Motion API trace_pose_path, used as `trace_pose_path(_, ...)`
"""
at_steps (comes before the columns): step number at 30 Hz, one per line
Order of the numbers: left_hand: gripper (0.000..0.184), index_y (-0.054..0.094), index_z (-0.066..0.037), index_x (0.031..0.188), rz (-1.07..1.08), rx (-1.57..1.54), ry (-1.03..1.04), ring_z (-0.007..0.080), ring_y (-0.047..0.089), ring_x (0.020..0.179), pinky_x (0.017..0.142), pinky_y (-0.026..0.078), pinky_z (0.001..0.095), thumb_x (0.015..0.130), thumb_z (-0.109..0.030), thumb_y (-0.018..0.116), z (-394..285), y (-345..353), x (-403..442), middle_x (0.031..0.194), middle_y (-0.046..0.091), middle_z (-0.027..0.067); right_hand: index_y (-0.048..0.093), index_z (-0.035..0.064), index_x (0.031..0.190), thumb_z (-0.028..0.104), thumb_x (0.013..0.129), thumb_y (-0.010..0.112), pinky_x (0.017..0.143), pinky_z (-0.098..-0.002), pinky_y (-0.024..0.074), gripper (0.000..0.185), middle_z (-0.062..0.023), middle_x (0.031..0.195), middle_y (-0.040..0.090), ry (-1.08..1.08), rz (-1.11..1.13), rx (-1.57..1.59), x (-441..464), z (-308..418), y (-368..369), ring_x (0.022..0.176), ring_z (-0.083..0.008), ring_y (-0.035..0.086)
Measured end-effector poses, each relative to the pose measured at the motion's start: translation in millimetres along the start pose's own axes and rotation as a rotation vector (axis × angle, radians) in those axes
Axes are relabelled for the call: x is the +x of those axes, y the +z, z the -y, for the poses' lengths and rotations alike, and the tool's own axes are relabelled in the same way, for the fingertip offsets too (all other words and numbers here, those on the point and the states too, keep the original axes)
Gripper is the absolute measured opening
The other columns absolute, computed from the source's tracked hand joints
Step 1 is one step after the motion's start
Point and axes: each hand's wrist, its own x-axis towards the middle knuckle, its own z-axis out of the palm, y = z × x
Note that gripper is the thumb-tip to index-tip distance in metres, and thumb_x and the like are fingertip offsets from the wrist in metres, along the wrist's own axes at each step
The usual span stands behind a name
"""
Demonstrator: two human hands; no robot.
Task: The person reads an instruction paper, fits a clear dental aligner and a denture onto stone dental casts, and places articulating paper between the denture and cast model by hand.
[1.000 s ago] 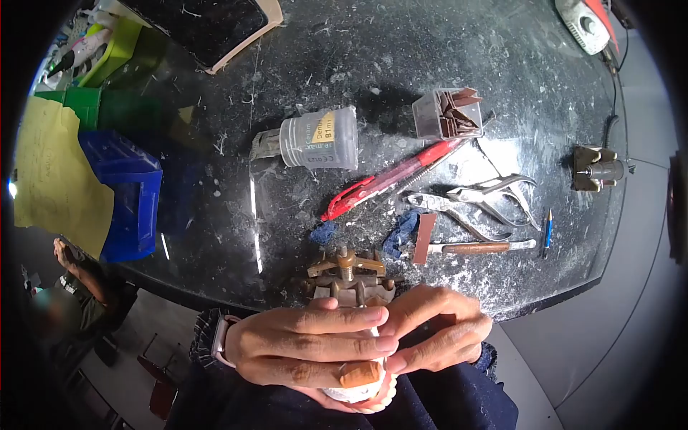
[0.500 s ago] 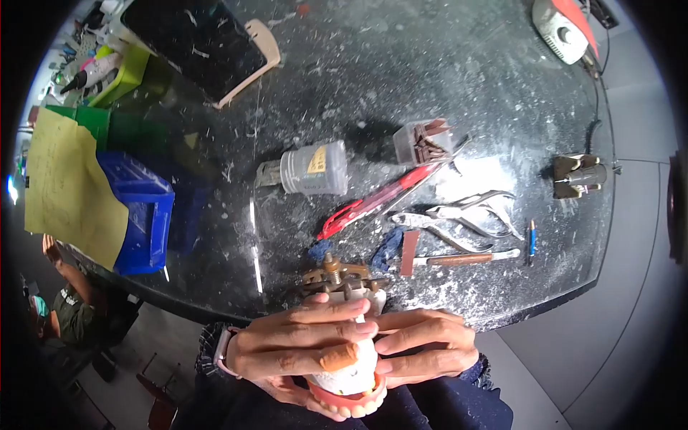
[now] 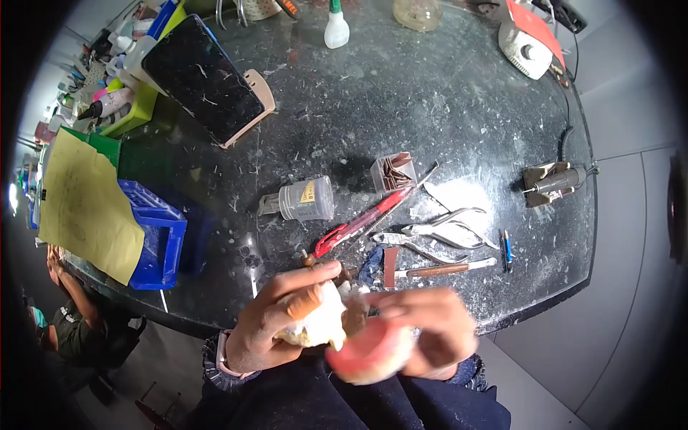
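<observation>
My left hand (image 3: 261, 326) grips a white plaster dental cast (image 3: 321, 315), its fingers wrapped round the far side; one finger carries an orange-brown covering. Close beside it, my right hand (image 3: 438, 326) holds a pink denture (image 3: 373, 351) with a row of teeth along its lower edge. Motion blurs both the denture and the right fingers. The denture and the cast are apart or only just touching; I cannot tell which. Behind the left fingers, a brass-coloured articulator (image 3: 309, 259) is mostly hidden.
Beyond my hands lie a red pen (image 3: 362, 223), pliers (image 3: 437, 233), a wooden-handled knife (image 3: 444, 269) and a sandpaper strip (image 3: 390, 267). A plastic cup (image 3: 308, 199) lies on its side. Blue bins (image 3: 161, 236) and a phone on a stand (image 3: 204, 75) are left. Another person sits far left.
The denture has come off the cast and moved right in my right hand, while the cast stays in my left. The view has tilted up, showing more of the table's far side.
</observation>
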Motion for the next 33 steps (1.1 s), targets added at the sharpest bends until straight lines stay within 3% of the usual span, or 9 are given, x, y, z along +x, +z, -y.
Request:
trace_pose_path(5, 0.075, 0.034, -0.003, 0.129, -0.098, 0.257, 0.013, 0.0341, 0.057, 0.101, 0.083, 0.050, 0.0390, 0.068, -0.015, 0.076, -3, -5, 3, 0.111, 0.053, 0.0248, 0.060, -0.0009, 0.092, 0.005, 0.080, 0.060, 0.056, -0.0227, 0.0446, 0.014, -0.0094, 0.085, 0.062, 0.161, -0.385, -0.312, 8, -14, -44, 0.068, -0.0151, 0.059)
trace_pose_path(9, 0.068, 0.041, 0.000, 0.123, -0.029, 0.399, -0.068, 0.0283, 0.056, 0.105, 0.090, 0.043, 0.0394, 0.067, -0.017, 0.076, -17, -22, 11, 0.116, 0.056, 0.0161, 0.061, -0.0009, 0.090, 0.004, 0.079, 0.062, 0.048, -0.0198, 0.0368, 0.012, -0.0055, 0.083, 0.059, 0.394, -0.255, -0.655, 19, -19, -62, 0.059, -0.0080, 0.050)
trace_pose_path(13, 0.072, 0.035, 0.002, 0.129, -0.030, 0.248, -0.148, 0.0283, 0.055, 0.105, 0.092, 0.042, 0.0353, 0.071, -0.017, 0.074, -16, -27, 12, 0.122, 0.051, 0.0171, 0.062, 0.0007, 0.094, 0.004, 0.076, 0.064, 0.057, -0.0292, 0.0439, 0.019, -0.0096, 0.088, 0.060, 0.320, -0.138, -0.825, 20, -34, -62, 0.061, -0.0182, 0.054)
trace_pose_path(15, 0.073, 0.031, 0.002, 0.132, -0.042, 0.213, -0.140, 0.0298, 0.052, 0.111, 0.093, 0.042, 0.0342, 0.074, -0.015, 0.071, -13, -28, 10, 0.128, 0.045, 0.0186, 0.063, 0.0031, 0.094, 0.002, 0.073, 0.066, 0.064, -0.0318, 0.0470, 0.022, -0.0090, 0.093, 0.060, 0.035, -0.202, -0.973, 26, -26, -51, 0.073, -0.0226, 0.058)
trace_pose_path(21, 0.074, 0.028, 0.004, 0.133, -0.057, 0.031, -0.193, 0.0239, 0.043, 0.121, 0.098, 0.036, 0.0320, 0.076, -0.016, 0.071, -12, -28, 7, 0.135, 0.038, 0.0189, 0.066, 0.0115, 0.091, 0.006, 0.063, 0.071, 0.065, -0.0321, 0.0476, 0.029, -0.0027, 0.093, 0.060, -0.074, 0.473, -0.763, 18, -7, -8, 0.081, -0.0213, 0.055)
trace_pose_path(27, 0.073, 0.020, -0.004, 0.139, -0.159, 0.117, 0.018, 0.0270, 0.051, 0.112, 0.087, 0.044, 0.0321, 0.083, -0.023, 0.062, -16, -28, -3, 0.138, 0.034, 0.0181, 0.066, 0.0043, 0.087, 0.010, 0.064, 0.070, 0.071, -0.0380, 0.0424, 0.025, -0.0111, 0.085, 0.058, -0.125, 0.464, -0.709, 7, -23, 5, 0.080, -0.0286, 0.052)
trace_pose_path(28, 0.073, 0.017, -0.005, 0.140, -0.097, 0.009, -0.087, 0.0270, 0.050, 0.114, 0.088, 0.043, 0.0336, 0.084, -0.023, 0.061, -23, -31, -6, 0.139, 0.031, 0.0175, 0.060, 0.0007, 0.096, -0.003, 0.073, 0.065, 0.072, -0.0345, 0.0464, 0.024, -0.0131, 0.091, 0.061, -0.242, 0.532, -0.668, 14, -11, 1, 0.083, -0.0266, 0.059)
trace_pose_path(32, 0.078, 0.005, -0.012, 0.142, -0.104, -0.047, -0.103, 0.0349, 0.049, 0.111, 0.089, 0.042, 0.0412, 0.086, -0.025, 0.057, -18, -30, -15, 0.137, 0.033, 0.0186, 0.064, -0.0011, 0.092, 0.022, 0.069, 0.070, 0.066, -0.0366, 0.0465, 0.034, -0.0151, 0.087, 0.059, -0.390, 0.500, -0.806, 1, -91, -21, 0.077, -0.0291, 0.057)
trace_pose_path(33, 0.079, 0.008, -0.009, 0.141, -0.171, -0.035, -0.055, 0.0341, 0.058, 0.092, 0.077, 0.045, 0.0394, 0.084, -0.027, 0.060, -17, -29, -17, 0.118, 0.050, 0.0239, 0.063, -0.0010, 0.092, 0.022, 0.069, 0.070, 0.067, -0.0367, 0.0463, 0.033, -0.0151, 0.087, 0.059, -0.368, 0.470, -0.806, 1, -87, -16, 0.077, -0.0291, 0.057)
